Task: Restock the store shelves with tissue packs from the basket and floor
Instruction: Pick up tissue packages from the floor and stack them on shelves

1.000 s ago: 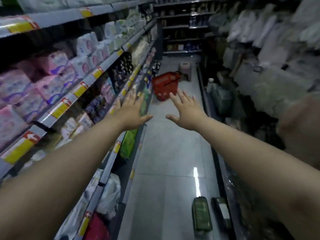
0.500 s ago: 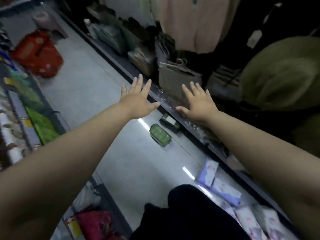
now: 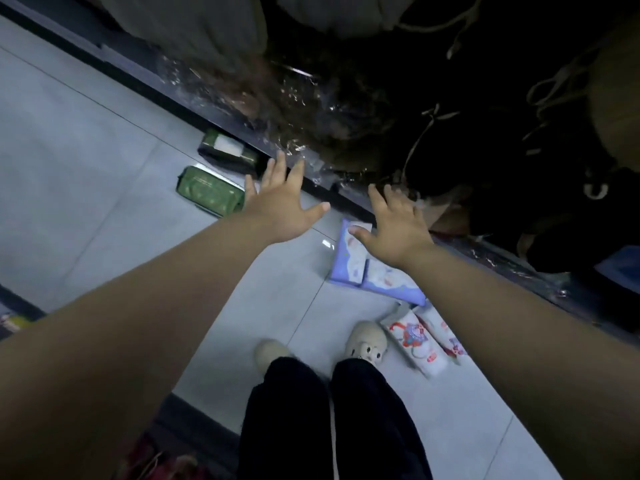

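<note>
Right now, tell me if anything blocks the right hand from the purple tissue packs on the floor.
Nothing visible does. The right hand is spread open over the purple tissue packs, with no object between; the left hand hovers aside near the green packs.

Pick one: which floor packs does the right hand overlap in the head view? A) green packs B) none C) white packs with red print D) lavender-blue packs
D: the open right hand hangs over the lavender-blue packs; the green packs lie nearer the left hand, and the white red-printed packs lie beside the shoe.
</note>
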The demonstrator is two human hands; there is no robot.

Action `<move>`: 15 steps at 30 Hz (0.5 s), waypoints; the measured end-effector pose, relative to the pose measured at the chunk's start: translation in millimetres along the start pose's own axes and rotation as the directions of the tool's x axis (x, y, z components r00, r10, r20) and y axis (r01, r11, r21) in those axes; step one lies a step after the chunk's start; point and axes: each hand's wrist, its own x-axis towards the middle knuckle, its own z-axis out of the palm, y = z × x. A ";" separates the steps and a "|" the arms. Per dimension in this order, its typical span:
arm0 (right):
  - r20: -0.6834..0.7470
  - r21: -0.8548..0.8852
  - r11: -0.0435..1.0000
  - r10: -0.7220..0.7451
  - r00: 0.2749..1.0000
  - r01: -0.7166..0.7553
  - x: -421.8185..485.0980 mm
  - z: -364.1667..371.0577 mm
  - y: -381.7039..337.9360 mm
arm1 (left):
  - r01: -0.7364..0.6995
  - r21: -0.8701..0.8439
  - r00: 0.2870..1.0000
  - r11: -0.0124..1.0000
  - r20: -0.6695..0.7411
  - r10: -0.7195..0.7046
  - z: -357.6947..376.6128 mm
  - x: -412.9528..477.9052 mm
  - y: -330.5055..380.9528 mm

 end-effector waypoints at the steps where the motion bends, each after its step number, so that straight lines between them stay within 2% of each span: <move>1: 0.020 0.007 1.000 0.003 1.000 -0.003 13.2 20.7 14.7 | 0.004 -0.013 1.000 1.000 0.009 -0.004 25.1 17.3 4.3; 9: 0.152 -0.024 1.000 0.017 0.988 -0.013 118.0 212.7 107.3 | 0.154 -0.090 0.981 0.984 0.135 -0.142 264.5 132.0 -16.4; 15: 0.180 -0.123 0.992 -0.010 0.984 0.032 195.4 320.2 138.3 | 0.311 -0.072 0.910 0.948 0.311 -0.275 416.2 161.1 -47.9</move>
